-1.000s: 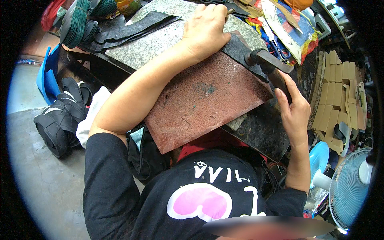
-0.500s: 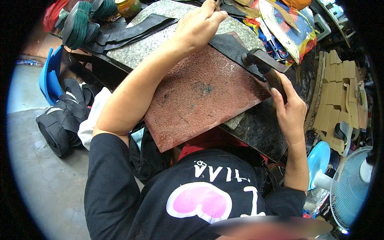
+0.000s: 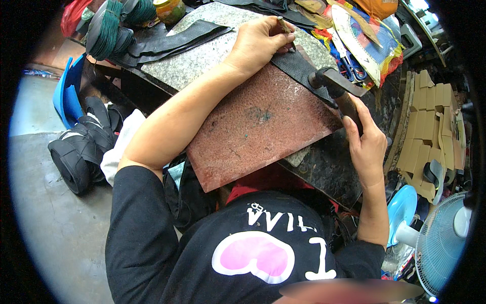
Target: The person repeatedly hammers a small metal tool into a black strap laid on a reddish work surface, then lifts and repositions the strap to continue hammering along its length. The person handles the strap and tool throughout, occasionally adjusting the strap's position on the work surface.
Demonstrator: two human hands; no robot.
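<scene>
My left hand point(image 3: 260, 43) is closed around a thin metal punch point(image 3: 285, 30), its lower tip at the far end of a black leather strip point(image 3: 298, 68). The strip lies slantwise along the far right edge of a reddish-brown board point(image 3: 238, 147). In my right hand point(image 3: 368, 142) is a hammer point(image 3: 348, 105), gripped by its dark wooden handle. The hammer's metal head is over the near end of the strip; whether it touches the leather I cannot tell.
Under the board is a speckled stone slab point(image 3: 202, 55) bearing another black leather strip point(image 3: 174, 43). Green thread spools point(image 3: 104, 30) and a jar point(image 3: 168, 10) stand far left. Blue-handled scissors point(image 3: 349, 63) lie far right. A fan point(image 3: 440, 243) is beside my right arm.
My left hand has come down slightly toward me, bringing the punch tip to the leather strip. The hammer stays nearly in place in my right hand.
</scene>
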